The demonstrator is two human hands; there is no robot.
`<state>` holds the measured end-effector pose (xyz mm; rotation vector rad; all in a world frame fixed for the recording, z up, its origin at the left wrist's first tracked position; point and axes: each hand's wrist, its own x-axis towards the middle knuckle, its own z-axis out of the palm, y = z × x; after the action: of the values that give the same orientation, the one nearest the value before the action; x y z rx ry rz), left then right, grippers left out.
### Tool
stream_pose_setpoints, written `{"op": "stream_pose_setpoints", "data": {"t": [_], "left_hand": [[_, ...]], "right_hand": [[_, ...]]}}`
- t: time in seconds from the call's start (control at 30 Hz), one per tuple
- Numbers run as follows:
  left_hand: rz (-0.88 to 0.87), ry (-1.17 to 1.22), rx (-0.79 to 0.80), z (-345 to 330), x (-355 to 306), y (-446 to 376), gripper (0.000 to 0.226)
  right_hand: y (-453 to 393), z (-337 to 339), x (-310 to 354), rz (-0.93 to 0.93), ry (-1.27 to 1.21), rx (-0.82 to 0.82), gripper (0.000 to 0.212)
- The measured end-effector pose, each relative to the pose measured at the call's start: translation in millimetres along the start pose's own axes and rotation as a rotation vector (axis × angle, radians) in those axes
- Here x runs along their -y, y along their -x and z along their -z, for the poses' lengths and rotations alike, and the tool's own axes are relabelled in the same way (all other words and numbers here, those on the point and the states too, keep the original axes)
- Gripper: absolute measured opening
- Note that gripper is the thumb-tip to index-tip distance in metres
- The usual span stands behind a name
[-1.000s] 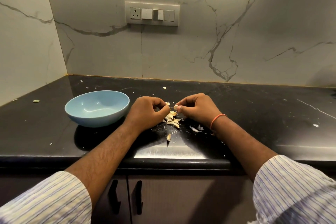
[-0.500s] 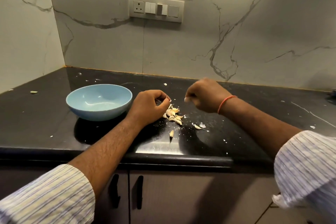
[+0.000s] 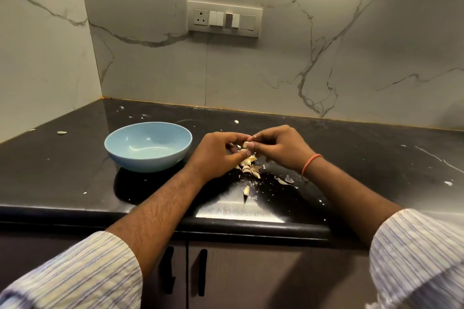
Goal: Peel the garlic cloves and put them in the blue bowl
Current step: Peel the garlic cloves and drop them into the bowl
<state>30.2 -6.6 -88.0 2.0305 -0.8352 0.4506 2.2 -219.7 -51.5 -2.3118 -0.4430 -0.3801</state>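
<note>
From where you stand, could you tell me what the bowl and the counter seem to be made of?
The bowl looks like glazed ceramic or perhaps melamine: smooth pale blue with soft highlights inside. The counter looks like polished black stone, probably granite: it mirrors the light near its front edge.

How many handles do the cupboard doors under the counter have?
2: the left handle and the right handle stand side by side below the counter edge. Sleeves may hide others.
</note>
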Motion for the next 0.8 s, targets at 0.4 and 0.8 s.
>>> {"op": "stream_pose_setpoints", "data": {"t": [0.4, 0.8], "left_hand": [[0.04, -0.049, -0.044, -0.7, 6.2, -4.6, 0.023], [0.052, -0.081, -0.031, -2.8, 8.9, -3.8, 0.021]], "right_hand": [[5.6, -1.2, -5.4, -0.183, -0.327, -0.016, 0.013], [-12.6, 26.0, 17.0, 0.11, 0.9, 0.229, 0.01]]}}
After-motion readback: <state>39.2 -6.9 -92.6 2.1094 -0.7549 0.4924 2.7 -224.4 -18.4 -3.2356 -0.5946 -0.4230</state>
